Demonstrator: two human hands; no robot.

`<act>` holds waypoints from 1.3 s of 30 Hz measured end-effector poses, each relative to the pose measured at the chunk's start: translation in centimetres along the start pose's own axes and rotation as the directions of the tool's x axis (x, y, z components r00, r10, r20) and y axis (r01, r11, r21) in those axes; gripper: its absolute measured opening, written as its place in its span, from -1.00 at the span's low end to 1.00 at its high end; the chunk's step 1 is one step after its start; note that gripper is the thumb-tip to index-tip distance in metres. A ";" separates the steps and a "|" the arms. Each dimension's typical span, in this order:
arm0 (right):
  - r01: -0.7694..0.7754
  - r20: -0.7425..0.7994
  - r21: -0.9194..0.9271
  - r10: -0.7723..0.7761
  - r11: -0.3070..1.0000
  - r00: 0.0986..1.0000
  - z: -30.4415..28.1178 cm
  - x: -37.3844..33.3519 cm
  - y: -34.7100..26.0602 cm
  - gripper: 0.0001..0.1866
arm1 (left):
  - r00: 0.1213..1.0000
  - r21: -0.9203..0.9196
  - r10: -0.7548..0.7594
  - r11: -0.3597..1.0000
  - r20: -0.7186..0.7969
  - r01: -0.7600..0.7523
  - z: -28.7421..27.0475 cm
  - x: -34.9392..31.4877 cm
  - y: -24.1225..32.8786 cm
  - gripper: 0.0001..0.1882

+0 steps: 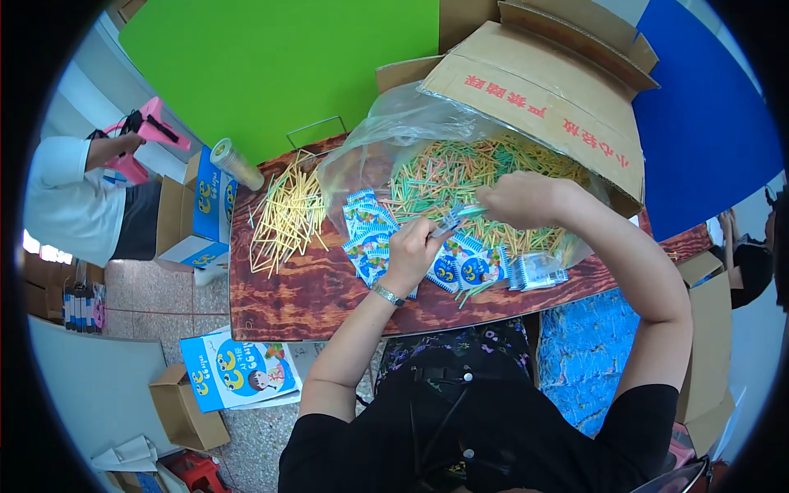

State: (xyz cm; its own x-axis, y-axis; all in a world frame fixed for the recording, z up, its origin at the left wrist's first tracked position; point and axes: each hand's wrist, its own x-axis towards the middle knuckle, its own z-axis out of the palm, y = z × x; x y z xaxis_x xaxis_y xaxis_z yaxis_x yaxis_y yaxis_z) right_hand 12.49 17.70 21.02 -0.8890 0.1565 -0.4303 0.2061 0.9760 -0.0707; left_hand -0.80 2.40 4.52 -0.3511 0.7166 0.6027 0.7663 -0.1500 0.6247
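My left hand (412, 251) is closed on the edge of a small printed packet (449, 222), holding it tilted over the table. Just right of it, my right hand (522, 200) has its fingers pinched on a few thin pale-green sticks (472, 211), whose ends are at the packet's mouth. Behind both hands, a heap of thin green, pink and yellow sticks (436, 168) spills from a transparent plastic bag (353, 156) lining a tipped cardboard box (542, 90). Blue-and-white printed packets (370, 234) lie around my left hand, and several transparent ones (538, 273) sit below my right.
Yellow sticks (288, 209) are piled on the left of the wood-patterned table (279, 308), near a transparent cylindrical jar (238, 164). A blue carton (214, 201) stands past that edge. Another person (74, 197) holds a pink object at far left. An open box (707, 345) is at my right.
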 end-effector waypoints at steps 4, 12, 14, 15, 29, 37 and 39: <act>0.025 0.121 -0.161 -0.005 0.987 0.993 -1.3 1.7 -1.4 -0.80 | 0.995 0.091 0.104 0.990 -0.006 -0.103 -0.5 0.0 -0.6 -0.80; 0.212 -0.374 -0.077 -0.225 0.974 0.900 -2.6 -0.7 -2.0 -0.27 | 0.991 -0.102 0.111 0.988 -0.075 -0.118 0.8 -0.5 -1.3 -0.57; 0.290 -0.338 0.093 -0.244 0.952 0.909 -2.7 -1.2 -2.3 -0.24 | 0.991 -0.112 0.073 0.990 -0.113 -0.086 0.2 -0.8 -0.4 -0.57; 0.313 -0.290 0.284 -0.229 0.906 0.929 -2.5 -1.3 -2.4 -0.20 | 0.991 -0.157 0.044 0.986 -0.125 -0.063 -0.1 -0.9 -0.2 -0.58; 0.413 -0.689 0.363 -0.058 0.835 0.722 6.2 4.1 -3.8 -0.72 | 0.978 -0.470 -0.186 0.857 0.098 0.211 -4.1 -2.6 0.3 -0.37; 0.426 -0.675 0.326 -0.108 0.844 0.730 13.6 7.2 -5.2 -0.77 | 0.876 0.012 -0.443 0.893 0.192 0.449 -8.1 -10.4 -2.9 -0.86; 0.364 -0.693 0.321 -0.045 0.874 0.720 13.5 6.5 -4.2 -0.78 | 0.863 0.027 -0.474 0.878 0.174 0.477 -8.6 -12.6 -3.7 -0.84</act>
State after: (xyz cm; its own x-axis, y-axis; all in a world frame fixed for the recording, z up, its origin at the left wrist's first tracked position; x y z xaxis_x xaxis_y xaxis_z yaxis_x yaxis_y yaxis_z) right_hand 11.33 12.62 6.34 -0.9324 0.1738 0.3170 -0.0119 0.8616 -0.5075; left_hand -3.80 -11.94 -1.11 -0.5730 0.8079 0.1376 0.5198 0.2284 0.8232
